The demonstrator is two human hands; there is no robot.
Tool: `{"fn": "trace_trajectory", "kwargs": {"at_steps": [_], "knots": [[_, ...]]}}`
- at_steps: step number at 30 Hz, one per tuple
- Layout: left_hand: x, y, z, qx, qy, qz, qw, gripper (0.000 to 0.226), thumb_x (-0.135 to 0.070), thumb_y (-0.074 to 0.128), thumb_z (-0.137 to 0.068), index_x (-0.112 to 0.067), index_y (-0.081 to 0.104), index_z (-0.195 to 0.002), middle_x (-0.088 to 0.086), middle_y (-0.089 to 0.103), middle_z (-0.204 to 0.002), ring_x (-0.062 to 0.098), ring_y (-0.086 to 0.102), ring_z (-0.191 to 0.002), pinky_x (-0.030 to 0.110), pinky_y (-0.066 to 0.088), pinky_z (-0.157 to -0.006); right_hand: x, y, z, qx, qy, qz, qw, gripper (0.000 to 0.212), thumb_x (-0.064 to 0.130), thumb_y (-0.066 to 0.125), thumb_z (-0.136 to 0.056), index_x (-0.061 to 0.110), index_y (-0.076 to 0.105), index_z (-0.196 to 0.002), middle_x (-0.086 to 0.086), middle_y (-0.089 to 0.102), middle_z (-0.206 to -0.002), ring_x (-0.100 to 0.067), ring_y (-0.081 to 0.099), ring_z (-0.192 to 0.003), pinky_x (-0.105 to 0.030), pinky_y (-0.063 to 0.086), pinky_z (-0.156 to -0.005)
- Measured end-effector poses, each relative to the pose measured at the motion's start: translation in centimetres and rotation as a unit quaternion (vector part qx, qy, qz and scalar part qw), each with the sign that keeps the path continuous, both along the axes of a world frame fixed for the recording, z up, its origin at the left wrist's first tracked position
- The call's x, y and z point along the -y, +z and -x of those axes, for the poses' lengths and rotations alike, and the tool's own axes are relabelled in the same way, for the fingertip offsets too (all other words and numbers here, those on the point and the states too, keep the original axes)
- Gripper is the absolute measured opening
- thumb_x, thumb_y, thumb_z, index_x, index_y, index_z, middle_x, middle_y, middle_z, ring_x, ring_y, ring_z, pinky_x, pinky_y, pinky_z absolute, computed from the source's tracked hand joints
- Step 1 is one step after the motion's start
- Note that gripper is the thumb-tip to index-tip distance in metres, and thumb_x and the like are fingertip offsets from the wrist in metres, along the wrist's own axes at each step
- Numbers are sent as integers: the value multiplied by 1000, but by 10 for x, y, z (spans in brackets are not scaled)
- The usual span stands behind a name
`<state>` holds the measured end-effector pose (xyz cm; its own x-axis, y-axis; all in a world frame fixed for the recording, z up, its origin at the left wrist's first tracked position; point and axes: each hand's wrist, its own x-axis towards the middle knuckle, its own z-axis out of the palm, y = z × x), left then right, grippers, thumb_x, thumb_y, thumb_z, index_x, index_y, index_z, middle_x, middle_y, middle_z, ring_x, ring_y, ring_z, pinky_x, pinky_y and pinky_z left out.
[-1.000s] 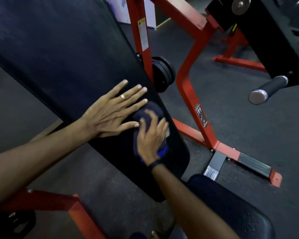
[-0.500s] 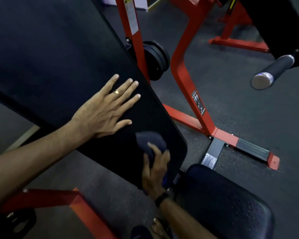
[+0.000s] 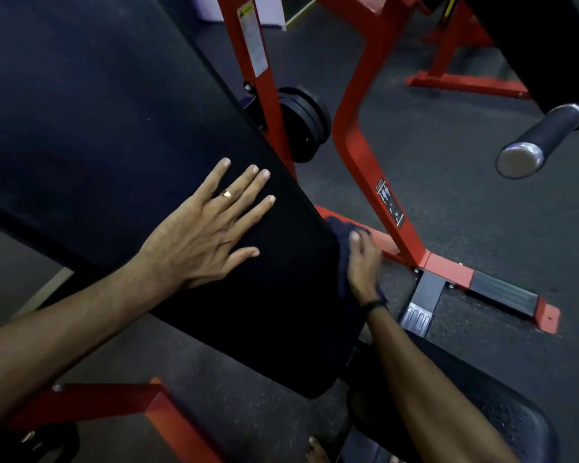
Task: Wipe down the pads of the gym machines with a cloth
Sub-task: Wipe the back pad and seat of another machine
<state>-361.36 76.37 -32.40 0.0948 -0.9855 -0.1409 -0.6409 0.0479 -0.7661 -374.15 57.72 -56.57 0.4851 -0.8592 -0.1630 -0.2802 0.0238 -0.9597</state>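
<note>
Left hand (image 3: 201, 235): palm down on the face of the black back pad (image 3: 114, 135), fingers (image 3: 248, 182) straight and slightly spread; it holds nothing. A ring sits on one finger.
Right hand (image 3: 363, 265): at the pad's right edge, pressing a dark blue cloth (image 3: 340, 228) against that edge; fingers lie over the cloth. Whether they curl round it or lie flat cannot be told.
Cloth: between the right hand and the pad's side, partly hidden by the hand and by the pad edge.
Back pad: tilted, running from upper left to lower centre.
Seat pad (image 3: 502, 412): black, below the right forearm, near the back pad's lower end.
Red frame (image 3: 365, 152): just behind the pad's right edge, with label stickers.
Weight plates (image 3: 303, 125): black, beside the red upright.
Handle (image 3: 538, 138): dark grip with metal cap, upper right, well apart from both hands.
Floor (image 3: 465, 182): dark and speckled.
</note>
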Motion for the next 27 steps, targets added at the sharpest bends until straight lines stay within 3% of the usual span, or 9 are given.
{"fn": "trace_trajectory", "kwargs": {"at_steps": [2, 5, 6, 11, 13, 15, 18, 23, 27], "knots": [[2, 0, 0, -4, -2, 6, 1000, 78, -56, -10, -98, -6, -10, -158, 27, -19, -162, 38, -14, -152, 58, 4, -122, 19, 55, -44, 83, 68, 70, 992, 42, 47, 37, -98, 21, 63, -119, -4, 66, -122, -26, 58, -116, -50, 43, -104], [5, 1, 2, -11, 0, 6, 1000, 78, -57, -8, -99, -6, -9, -158, 27, -18, -162, 37, -13, -153, 59, 4, -122, 23, 116, -88, 161, 129, 161, 965, 34, 41, 44, -104, 25, 61, -128, 9, 63, -131, -15, 55, -125, -19, 30, -111], [5, 2, 3, -13, 2, 5, 1000, 78, -57, -7, -99, -6, -9, -158, 27, -18, -162, 37, -13, -153, 58, 4, -122, 20, 116, -90, 156, 134, 165, 965, 36, 42, 46, -103, 24, 62, -130, 7, 64, -133, -15, 55, -126, -17, 30, -108], [2, 0, 0, -11, 1, 1, 1000, 78, -57, -10, -98, -6, -10, -158, 27, -18, -162, 37, -15, -152, 59, 3, -122, 15, -14, -8, 17, 81, 75, 994, 43, 46, 45, -103, 16, 66, -126, -15, 62, -127, -31, 53, -117, -43, 39, -106], [3, 1, 0, -1, 5, -3, 1000, 78, -56, -12, -98, -6, -11, -158, 27, -19, -162, 38, -15, -152, 59, 3, -121, 10, -66, 35, -58, 67, 13, 996, 43, 47, 43, -104, 18, 64, -128, -21, 57, -131, -35, 49, -119, -44, 36, -107], [3, -1, 1, -2, 3, -1, 1000, 78, -56, -11, -98, -6, -11, -158, 28, -19, -162, 38, -16, -152, 59, 3, -121, -2, -93, 65, -82, 30, -55, 995, 68, 70, 38, -95, 18, 63, -132, -21, 57, -133, -36, 52, -122, -41, 40, -102], [2, -4, 2, 4, 1, -4, 1000, 78, -56, -12, -98, -7, -12, -158, 27, -20, -161, 38, -17, -152, 59, 2, -121, -5, -72, 48, -80, -19, -44, 996, 82, 79, 31, -86, 18, 66, -128, -23, 57, -133, -38, 49, -125, -43, 38, -105], [5, 2, 1, 16, 13, -6, 1000, 78, -56, -13, -97, -7, -13, -157, 28, -19, -161, 38, -15, -152, 61, 3, -121, -2, 40, -33, 43, 5, 139, 989, 46, 55, 44, -95, 27, 68, -122, -10, 57, -122, -24, 47, -116, -37, 36, -104], [3, -3, 4, 8, -1, -7, 1000, 78, -56, -10, -98, -6, -9, -158, 28, -16, -162, 38, -14, -152, 61, 3, -121, -18, -5, 2, -6, -33, 141, 990, 57, 61, 40, -95, 27, 59, -138, -15, 51, -129, -29, 41, -122, -39, 35, -102]]}}
